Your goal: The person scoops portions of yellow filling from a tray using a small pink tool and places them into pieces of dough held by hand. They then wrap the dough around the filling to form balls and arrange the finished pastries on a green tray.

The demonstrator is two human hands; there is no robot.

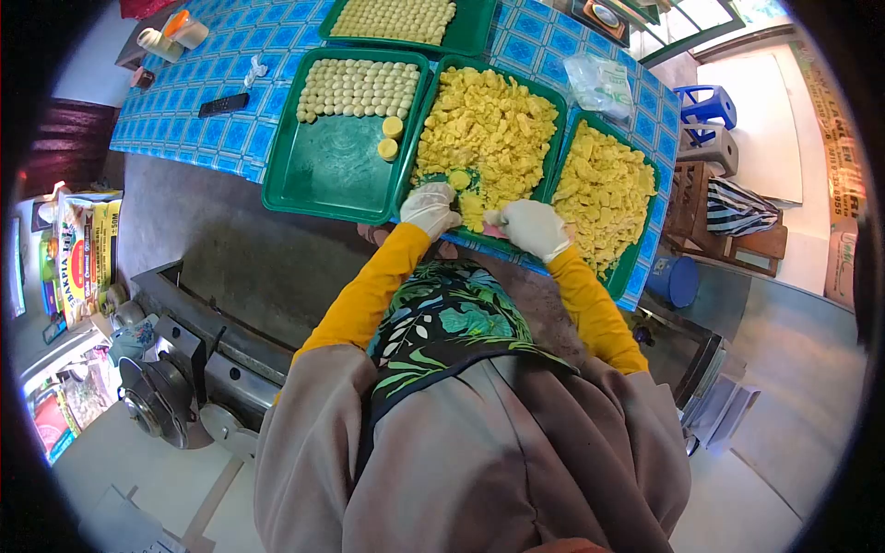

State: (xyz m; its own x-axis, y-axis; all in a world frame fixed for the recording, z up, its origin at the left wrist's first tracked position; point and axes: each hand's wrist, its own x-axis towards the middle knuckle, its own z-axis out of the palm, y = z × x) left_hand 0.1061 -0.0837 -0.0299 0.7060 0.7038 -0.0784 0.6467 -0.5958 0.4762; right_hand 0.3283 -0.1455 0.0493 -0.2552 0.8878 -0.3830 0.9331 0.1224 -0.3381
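My left hand (430,211), in a white glove, rests at the near-left corner of the middle green tray (554,152). Its fingers are curled; what they hold, if anything, is hidden. Just beyond them lies a round yellow piece (459,179). My right hand (533,229), also gloved, is at the same tray's front edge, fingers bent together beside a small flat pink thing (495,231). I cannot make out what the fingers grip. Crumbly yellow dough-like lumps (493,120) fill most of this tray, with some loose pieces (472,212) between my hands.
The left green tray (336,175) holds rows of small pale balls (359,88) and two yellow cylinders (388,148). More yellow lumps fill the right tray (651,217). Behind are another tray of balls (392,20), a remote control (224,105) and a plastic bag (599,83).
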